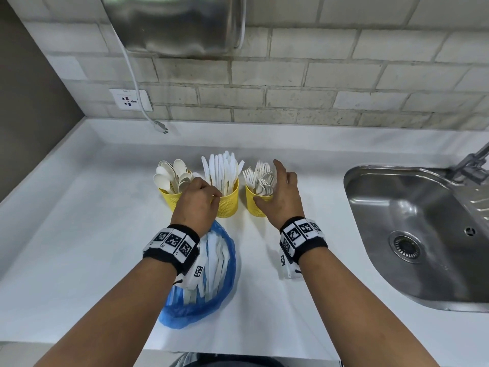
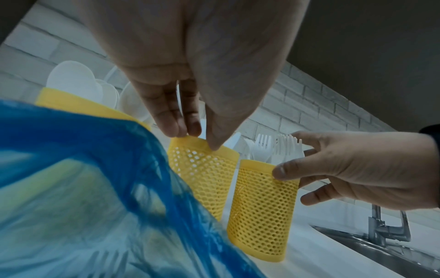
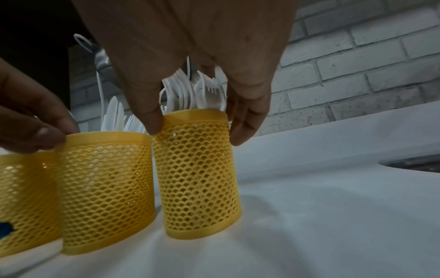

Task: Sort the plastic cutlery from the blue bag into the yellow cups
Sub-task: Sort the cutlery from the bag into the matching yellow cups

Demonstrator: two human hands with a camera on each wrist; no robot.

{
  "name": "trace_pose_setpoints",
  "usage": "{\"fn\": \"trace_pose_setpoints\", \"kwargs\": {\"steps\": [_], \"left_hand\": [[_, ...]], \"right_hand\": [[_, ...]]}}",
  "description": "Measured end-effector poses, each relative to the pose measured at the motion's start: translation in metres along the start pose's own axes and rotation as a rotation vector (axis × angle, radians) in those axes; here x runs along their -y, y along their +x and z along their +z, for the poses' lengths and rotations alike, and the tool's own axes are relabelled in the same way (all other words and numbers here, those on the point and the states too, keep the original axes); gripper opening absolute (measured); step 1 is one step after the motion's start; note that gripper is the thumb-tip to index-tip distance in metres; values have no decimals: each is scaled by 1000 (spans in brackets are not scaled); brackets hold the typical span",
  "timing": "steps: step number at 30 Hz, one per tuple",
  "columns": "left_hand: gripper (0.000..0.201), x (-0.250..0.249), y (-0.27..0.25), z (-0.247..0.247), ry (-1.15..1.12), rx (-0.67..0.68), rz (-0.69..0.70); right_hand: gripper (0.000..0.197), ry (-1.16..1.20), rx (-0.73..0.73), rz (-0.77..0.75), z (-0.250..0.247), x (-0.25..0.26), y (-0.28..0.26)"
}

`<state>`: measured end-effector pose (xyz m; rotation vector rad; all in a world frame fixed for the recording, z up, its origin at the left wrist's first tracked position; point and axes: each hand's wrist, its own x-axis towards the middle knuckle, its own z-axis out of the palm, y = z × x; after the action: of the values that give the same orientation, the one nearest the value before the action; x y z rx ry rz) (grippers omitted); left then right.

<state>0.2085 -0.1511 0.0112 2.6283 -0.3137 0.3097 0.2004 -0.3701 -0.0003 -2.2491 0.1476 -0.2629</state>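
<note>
Three yellow mesh cups stand in a row on the white counter: the spoon cup (image 1: 169,198), the knife cup (image 1: 229,203) and the fork cup (image 1: 254,207). My left hand (image 1: 215,198) pinches the near rim of the knife cup (image 2: 202,169), thumb outside and fingertips (image 2: 176,129) at the rim. My right hand (image 1: 272,189) spans the fork cup (image 3: 197,178), with its thumb (image 3: 153,124) on the left of the rim and the other fingers (image 3: 241,131) against the right side. The blue bag (image 1: 225,295) lies open under my left wrist with white cutlery inside.
A steel sink (image 1: 412,234) with a tap (image 1: 473,160) is set into the counter on the right. A brick wall runs along the back with a socket (image 1: 131,99) and a loose cable plug (image 1: 161,127). A metal appliance (image 1: 174,22) hangs above.
</note>
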Motion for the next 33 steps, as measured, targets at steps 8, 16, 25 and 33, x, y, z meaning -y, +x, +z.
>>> {"fn": "trace_pose_setpoints", "kwargs": {"steps": [8, 16, 25, 33], "left_hand": [[14, 4, -46, -53, -176, 91, -161], [7, 30, -112, -60, -105, 414, -223], [10, 38, -144, -39, 65, 576, -128], [35, 42, -136, -34, 278, 605, -285]], "right_hand": [[76, -72, -141, -117, -14, 14, -27], [19, 78, 116, -344, 14, 38, -107], [14, -522, 641, -391, 48, 42, -141], [11, -727, 720, -241, 47, 44, -131]]}}
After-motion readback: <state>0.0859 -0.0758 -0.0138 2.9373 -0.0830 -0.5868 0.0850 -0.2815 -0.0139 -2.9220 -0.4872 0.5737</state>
